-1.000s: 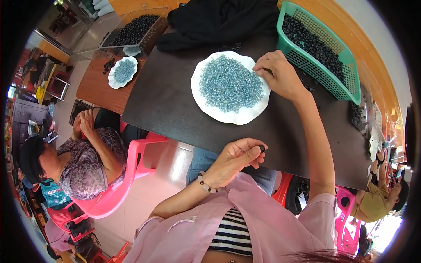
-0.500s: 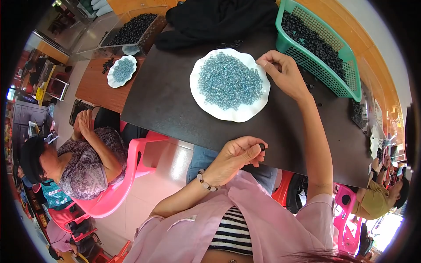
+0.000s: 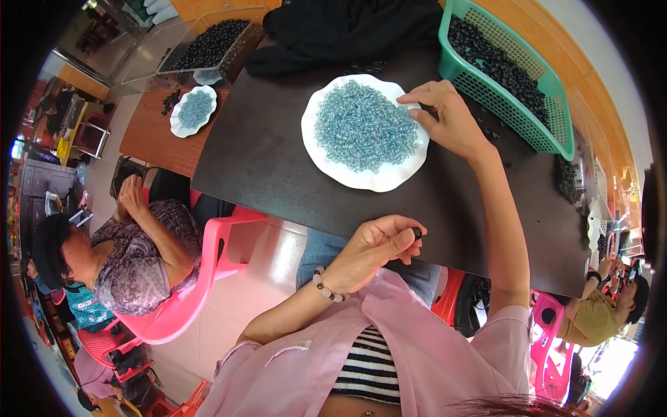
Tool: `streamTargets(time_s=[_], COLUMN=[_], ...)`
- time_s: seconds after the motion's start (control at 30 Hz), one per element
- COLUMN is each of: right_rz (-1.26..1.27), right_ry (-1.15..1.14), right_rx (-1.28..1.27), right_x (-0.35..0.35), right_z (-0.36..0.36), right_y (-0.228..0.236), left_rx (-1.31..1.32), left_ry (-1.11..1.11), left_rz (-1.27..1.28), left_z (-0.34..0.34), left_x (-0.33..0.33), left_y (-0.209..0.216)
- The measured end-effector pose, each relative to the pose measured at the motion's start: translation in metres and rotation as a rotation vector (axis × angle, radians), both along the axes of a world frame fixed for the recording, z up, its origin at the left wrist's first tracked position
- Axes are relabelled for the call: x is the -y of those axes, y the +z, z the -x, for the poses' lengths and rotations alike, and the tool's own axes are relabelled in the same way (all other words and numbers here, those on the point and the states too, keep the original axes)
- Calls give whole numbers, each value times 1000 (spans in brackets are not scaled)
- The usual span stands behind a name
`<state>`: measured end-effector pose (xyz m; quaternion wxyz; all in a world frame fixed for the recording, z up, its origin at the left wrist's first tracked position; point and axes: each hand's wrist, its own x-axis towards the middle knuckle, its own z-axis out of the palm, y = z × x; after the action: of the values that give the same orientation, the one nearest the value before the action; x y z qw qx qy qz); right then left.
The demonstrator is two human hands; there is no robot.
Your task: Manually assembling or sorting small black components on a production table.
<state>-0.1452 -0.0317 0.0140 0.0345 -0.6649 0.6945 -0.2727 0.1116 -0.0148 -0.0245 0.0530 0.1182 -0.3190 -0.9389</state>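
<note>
A small round black piece (image 3: 417,233) is pinched between the thumb and fingers of my left hand (image 3: 375,247), held in front of the near table edge. It looks like a small ring or cap; its exact kind is hard to make out. My right hand (image 3: 448,118) reaches over the right rim of a white wavy-edged plate (image 3: 333,177). Its index finger and thumb are apart at the edge of the pile of clear bluish glass-like beads (image 3: 365,128). Nothing shows between those fingertips.
Behind my right hand stands a green mesh basket (image 3: 511,104) of small black pieces. Black cloth (image 3: 354,31) lies at the back. On a side table at left are a smaller plate of beads (image 3: 194,111) and a clear bin (image 3: 212,45). A person (image 3: 146,257) sits at left.
My right hand has moved slightly left, from the plate's rim to the edge of the beads, and its finger and thumb have spread. My left hand stays nearly still with the black piece.
</note>
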Motion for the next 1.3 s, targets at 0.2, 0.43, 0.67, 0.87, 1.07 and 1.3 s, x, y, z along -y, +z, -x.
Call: streamTargets(time_s=[0.2,0.43,0.67,0.87,1.07,1.3], right_rz=[-8,-42,93,69,101,77], right_ry=[-39,-170,19,124,56,90], right_rx=[21,330,651,618,560,539], right_x=[0,-7,-62,-112,-130,-141], right_z=[-2,-3,-39,-82,-87,-87], right_y=[4,3,34,38,33,34], left_rx=[-5,-4,-18,-26,3,17], left_ry=[2,-7,58,24,23,34], left_rz=[25,21,-214,-246,-201,-107], left_z=[0,0,1,2,5,3], left_x=[0,-1,2,-1,-9,-19], left_y=[1,1,2,-1,3,4])
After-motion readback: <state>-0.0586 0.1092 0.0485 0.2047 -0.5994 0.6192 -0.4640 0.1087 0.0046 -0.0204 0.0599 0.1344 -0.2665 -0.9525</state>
